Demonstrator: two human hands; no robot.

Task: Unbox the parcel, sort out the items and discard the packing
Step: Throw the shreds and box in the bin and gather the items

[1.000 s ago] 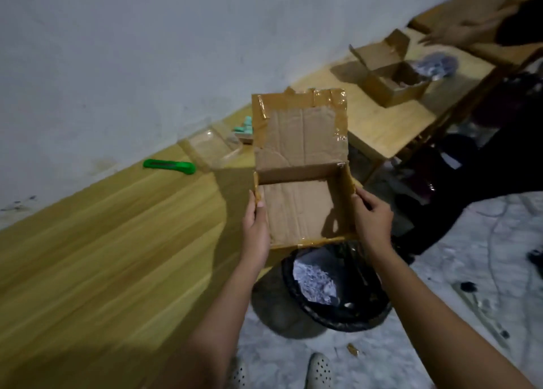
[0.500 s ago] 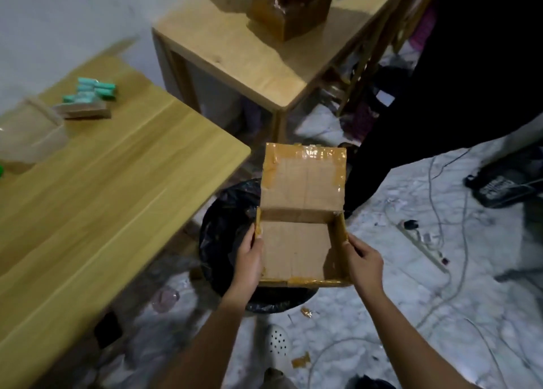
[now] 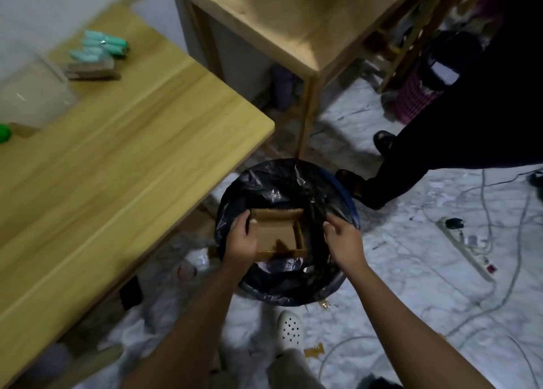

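The empty cardboard box (image 3: 276, 236), its flap up at the far side, sits low inside the black-lined trash bin (image 3: 348, 200) on the floor. My left hand (image 3: 241, 239) is at the box's left wall, thumb over the edge, still holding it. My right hand (image 3: 343, 241) hovers over the bin to the right of the box, a gap away, fingers relaxed and holding nothing. Crumpled packing shows under the box. Sorted teal items (image 3: 100, 46) lie on the wooden table (image 3: 117, 168) at the left.
A clear plastic container (image 3: 32, 95) and a green cutter (image 3: 4, 133) are at the table's far left. A second wooden table (image 3: 293, 21) stands behind the bin. Another person's dark leg (image 3: 440, 139) stands to the right. A power strip (image 3: 467, 247) and cables lie on the floor.
The box went from table height down into the bin. My right hand has let go of its right side and drawn away; my view swung down to the bin.
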